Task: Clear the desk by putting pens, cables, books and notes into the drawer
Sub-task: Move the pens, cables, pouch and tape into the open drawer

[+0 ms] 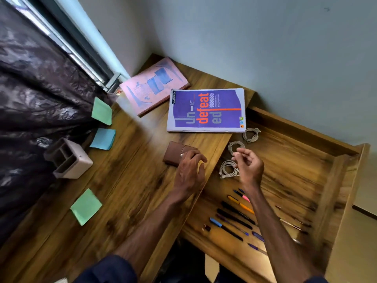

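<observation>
Both bare forearms reach up from the lower frame; the left hand (190, 170), at centre, lies palm down, fingers spread; the right hand (247, 166), just beside it, is raised with fingers loosely curled.

Three cables (228, 171), three notes (103, 138), three books (206, 110)

The purple notebook (206, 110) is showing "un-", "defeat", "ed" in big grey and orange letters running sideways across its cover, with "CLASSMATE" sitting in a small dark strip at one corner. The pink book (154, 85) is carrying blue print too blurred to read.
</observation>
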Available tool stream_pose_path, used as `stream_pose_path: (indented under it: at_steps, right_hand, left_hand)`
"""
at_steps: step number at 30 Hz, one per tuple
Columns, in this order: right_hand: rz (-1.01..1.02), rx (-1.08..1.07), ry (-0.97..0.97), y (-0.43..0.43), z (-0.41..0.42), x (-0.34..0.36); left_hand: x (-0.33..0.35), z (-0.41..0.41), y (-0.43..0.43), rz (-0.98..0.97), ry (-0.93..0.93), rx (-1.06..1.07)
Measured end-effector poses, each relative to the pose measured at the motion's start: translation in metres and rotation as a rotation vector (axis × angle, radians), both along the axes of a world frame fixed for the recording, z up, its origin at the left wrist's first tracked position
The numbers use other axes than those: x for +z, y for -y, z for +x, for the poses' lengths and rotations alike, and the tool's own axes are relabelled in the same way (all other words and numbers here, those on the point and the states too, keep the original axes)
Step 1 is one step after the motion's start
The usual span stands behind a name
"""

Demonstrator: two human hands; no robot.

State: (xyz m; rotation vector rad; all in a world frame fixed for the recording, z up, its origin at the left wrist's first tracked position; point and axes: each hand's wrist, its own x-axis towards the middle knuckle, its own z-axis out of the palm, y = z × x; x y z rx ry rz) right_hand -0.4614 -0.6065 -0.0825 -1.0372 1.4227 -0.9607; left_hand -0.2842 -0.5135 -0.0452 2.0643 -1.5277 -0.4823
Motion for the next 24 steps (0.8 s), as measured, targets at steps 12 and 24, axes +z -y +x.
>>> stream_pose_path:
  at_steps: [12, 24]
  right_hand:
    - [-0.098, 0.633, -0.291, -0.128, 0.053, 0.034]
    - [-0.303, 0.594, -0.657, -0.071, 0.108, 0.047]
  left_hand:
    - [-0.007, 0.051, -0.125, 0.126, -0.078, 0.297]
    - [-0.019, 0.042, -0.149, 0.259, -0.162, 0.188]
